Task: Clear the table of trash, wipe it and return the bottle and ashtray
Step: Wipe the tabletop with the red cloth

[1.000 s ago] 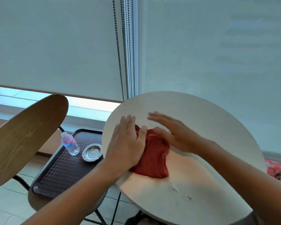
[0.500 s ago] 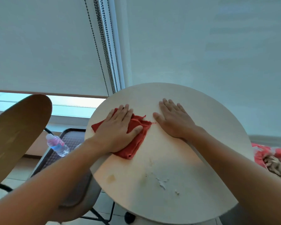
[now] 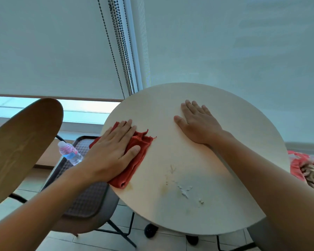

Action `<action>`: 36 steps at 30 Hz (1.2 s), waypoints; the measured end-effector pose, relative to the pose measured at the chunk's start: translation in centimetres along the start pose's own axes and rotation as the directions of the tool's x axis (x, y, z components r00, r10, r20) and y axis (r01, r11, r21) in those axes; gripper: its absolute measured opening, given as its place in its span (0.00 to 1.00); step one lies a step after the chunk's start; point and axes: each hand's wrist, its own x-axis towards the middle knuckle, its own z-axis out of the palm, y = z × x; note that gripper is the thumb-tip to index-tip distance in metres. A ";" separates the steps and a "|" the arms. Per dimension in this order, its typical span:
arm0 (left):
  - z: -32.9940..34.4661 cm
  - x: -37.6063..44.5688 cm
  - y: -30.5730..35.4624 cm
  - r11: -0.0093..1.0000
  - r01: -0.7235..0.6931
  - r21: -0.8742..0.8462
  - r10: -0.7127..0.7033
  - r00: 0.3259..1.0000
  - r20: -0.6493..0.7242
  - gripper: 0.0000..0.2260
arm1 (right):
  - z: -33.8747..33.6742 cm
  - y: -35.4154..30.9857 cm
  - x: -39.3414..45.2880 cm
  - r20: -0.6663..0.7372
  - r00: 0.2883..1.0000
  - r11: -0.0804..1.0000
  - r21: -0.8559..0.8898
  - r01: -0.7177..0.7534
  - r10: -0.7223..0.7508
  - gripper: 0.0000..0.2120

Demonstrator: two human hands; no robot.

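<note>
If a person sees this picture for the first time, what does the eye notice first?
The red cloth stands out, pressed flat under the left hand at the left edge of the round pale table. The right hand lies flat on the bare top, and white crumbs and stains mark the near part.

Left hand lies flat, palm down, fingers together pointing toward 1 o'clock. Right hand lies flat, fingers spread toward 12 o'clock, both forearms extended.

Left hand slid red cloth out to table's left edge. Right hand now off the cloth, flat, apart.
</note>
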 end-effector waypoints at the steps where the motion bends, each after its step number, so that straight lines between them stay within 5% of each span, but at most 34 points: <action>1: 0.2 -0.6 0.7 1.000 0.013 0.002 -0.013 1.000 -0.005 0.38 | 0.0 0.0 0.0 0.000 1.000 1.000 -0.001 -0.004 0.004 0.35; 12: 2.0 -2.4 8.9 0.995 0.079 0.054 -0.077 0.996 -0.032 0.37 | -0.6 -0.5 -0.6 -0.025 1.000 0.998 0.068 0.015 -0.014 0.33; 18: 2.5 -1.8 13.8 0.998 0.067 -0.003 -0.067 0.996 -0.053 0.33 | -2.5 -0.8 -6.2 -0.089 0.974 0.968 0.125 0.220 -0.210 0.18; 22: 1.5 -2.1 14.1 0.992 0.026 -0.126 -0.030 0.999 -0.033 0.30 | -3.2 0.2 -10.8 -0.122 0.961 0.954 0.142 0.265 -0.249 0.19; 28: 1.9 -3.9 14.2 0.964 0.246 -0.097 -0.247 0.969 0.005 0.38 | -1.3 2.1 -15.0 -0.093 0.976 0.973 0.108 0.206 -0.196 0.26; 32: 2.7 -3.0 15.3 0.970 0.243 -0.012 -0.243 0.970 -0.024 0.38 | -0.9 2.0 -14.8 -0.118 0.979 0.979 0.103 0.179 -0.166 0.27; 36: 3.1 -1.1 15.7 0.988 0.157 -0.005 -0.157 0.987 -0.045 0.37 | -1.2 2.1 -14.7 -0.179 0.981 0.947 0.296 0.123 -0.072 0.24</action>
